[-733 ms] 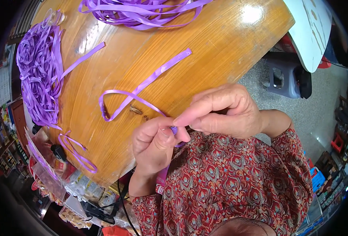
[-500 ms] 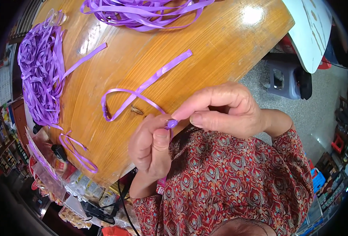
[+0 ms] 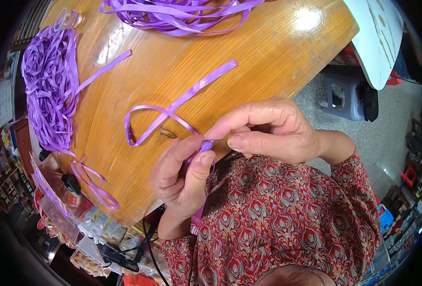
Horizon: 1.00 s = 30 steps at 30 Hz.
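Red patterned shirt [image 3: 287, 214] nearest. Left hand [image 3: 180, 174], thumb and forefinger pinched on small purple ribbon fold [image 3: 205, 146], just above wooden table's [image 3: 277, 62] near edge. Right hand [image 3: 273, 131] just right: forefinger tip at fold, thumb apart from it; thin needle-like sliver between thumb and fold, grip on it cannot tell. Beyond, loose ribbon strip [image 3: 202, 84] looped across itself. Farther left, tangled ribbon heap [image 3: 51, 90]; far edge, ribbon coil [image 3: 173, 19].
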### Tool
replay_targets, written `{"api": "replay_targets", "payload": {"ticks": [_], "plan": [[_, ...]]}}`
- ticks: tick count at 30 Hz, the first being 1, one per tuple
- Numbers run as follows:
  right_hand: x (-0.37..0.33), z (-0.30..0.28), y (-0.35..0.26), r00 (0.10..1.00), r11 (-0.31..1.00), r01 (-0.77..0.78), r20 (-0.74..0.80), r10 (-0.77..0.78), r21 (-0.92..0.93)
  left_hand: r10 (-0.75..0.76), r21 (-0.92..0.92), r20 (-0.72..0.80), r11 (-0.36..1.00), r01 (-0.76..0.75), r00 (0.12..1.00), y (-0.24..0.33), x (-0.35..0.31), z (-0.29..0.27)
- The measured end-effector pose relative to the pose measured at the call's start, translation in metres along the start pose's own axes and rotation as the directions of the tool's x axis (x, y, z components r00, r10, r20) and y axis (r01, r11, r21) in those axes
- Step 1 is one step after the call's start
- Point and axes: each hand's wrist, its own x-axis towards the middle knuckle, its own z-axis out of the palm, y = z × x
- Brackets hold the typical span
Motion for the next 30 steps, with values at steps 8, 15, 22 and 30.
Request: {"api": "replay_targets", "payload": {"ticks": [8,15,22,30], "plan": [[0.002,0.001,0.001,1.000,1.000,0.002,0.022,-0.002,-0.003,-0.070,-0.216,0.004,0.974,0.069,0.998,-0.001,-0.003,0.002],[0.002,0.000,0.004,0.995,0.990,0.087,0.055,-0.081,-0.111,0.084,0.032,0.068,0.996,-0.086,0.994,-0.002,0.003,-0.001],[0.002,0.000,0.005,0.980,0.967,0.197,0.019,-0.197,-0.163,0.056,-0.040,0.218,0.998,-0.048,0.974,0.007,0.008,-0.006],[0.000,0.002,0.011,0.988,0.988,0.153,-0.010,-0.154,-0.022,-0.276,-0.421,0.236,0.835,0.354,0.932,0.007,0.001,-0.001]]}}
